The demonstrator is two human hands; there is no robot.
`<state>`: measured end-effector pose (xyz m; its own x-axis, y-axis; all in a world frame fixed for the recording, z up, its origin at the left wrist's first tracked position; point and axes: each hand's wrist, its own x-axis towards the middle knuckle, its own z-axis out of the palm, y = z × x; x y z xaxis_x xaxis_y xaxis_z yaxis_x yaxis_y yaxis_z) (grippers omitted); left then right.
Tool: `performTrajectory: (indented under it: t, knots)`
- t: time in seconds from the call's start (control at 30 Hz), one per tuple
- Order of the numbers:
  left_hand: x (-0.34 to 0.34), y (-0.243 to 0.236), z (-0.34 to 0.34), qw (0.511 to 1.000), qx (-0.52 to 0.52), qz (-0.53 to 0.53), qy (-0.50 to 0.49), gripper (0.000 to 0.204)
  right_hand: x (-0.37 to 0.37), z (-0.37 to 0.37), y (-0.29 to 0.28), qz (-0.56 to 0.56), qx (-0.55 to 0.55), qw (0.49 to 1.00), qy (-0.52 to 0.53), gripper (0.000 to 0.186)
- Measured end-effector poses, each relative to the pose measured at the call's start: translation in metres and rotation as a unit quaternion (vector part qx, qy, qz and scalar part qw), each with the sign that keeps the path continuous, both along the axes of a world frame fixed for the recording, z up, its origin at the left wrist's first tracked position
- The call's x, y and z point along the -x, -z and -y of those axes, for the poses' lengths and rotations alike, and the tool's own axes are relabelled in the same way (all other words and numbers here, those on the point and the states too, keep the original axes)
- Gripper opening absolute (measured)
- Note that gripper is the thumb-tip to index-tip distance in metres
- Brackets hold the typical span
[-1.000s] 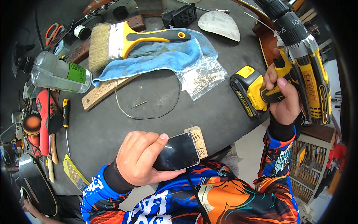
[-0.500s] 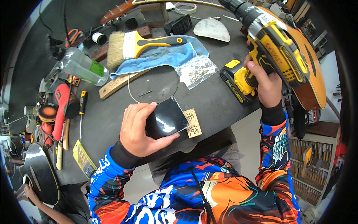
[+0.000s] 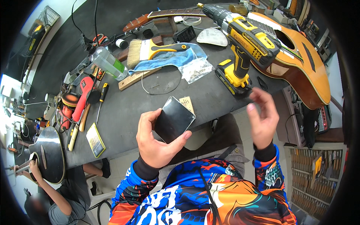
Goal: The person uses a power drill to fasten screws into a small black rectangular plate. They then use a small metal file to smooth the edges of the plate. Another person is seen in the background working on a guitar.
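My left hand [image 3: 154, 144] grips a flat, black, glossy rectangular piece [image 3: 174, 120] with screw-like dots at its corners, thumb along the near edge and fingers on the opposite side. Partly hidden behind that piece, a small wooden block [image 3: 186, 103] with dark characters lies by the bench's near edge. My right hand [image 3: 263, 119] is in the air with its fingers apart, holding nothing. Just beyond it, a yellow and black cordless drill [image 3: 249, 37] stands upright on its battery [image 3: 230, 80], chuck pointing to the far left.
An acoustic guitar [image 3: 309, 71] lies at the right. A wide brush [image 3: 150, 49] rests on a blue cloth [image 3: 168, 58] beside a bag of small parts [image 3: 197, 70]. Left are a bottle [image 3: 108, 63] and a screwdriver [image 3: 102, 99]. Another person [image 3: 60, 202] holds a black guitar [image 3: 48, 155].
My right hand has let go of the drill, which now stands on the bench, and has drawn back toward me. My left hand still holds the black piece, now tilted differently.
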<state>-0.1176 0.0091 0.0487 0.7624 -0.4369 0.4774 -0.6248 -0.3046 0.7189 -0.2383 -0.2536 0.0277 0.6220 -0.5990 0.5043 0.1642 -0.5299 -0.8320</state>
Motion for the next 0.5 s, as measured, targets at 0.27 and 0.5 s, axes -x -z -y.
performTrajectory:
  t: [0.27,0.5]
  knots:
    - [0.051,-0.017,0.002,1.0,0.017,-0.022,-0.012,0.071,0.014,-0.061,-0.03,0.035,-0.006,0.972,-0.231,0.029]
    - [0.059,-0.026,-0.009,0.998,-0.044,-0.038,0.002,0.076,0.006,-0.073,-0.032,0.03,-0.045,0.963,-0.265,0.023]
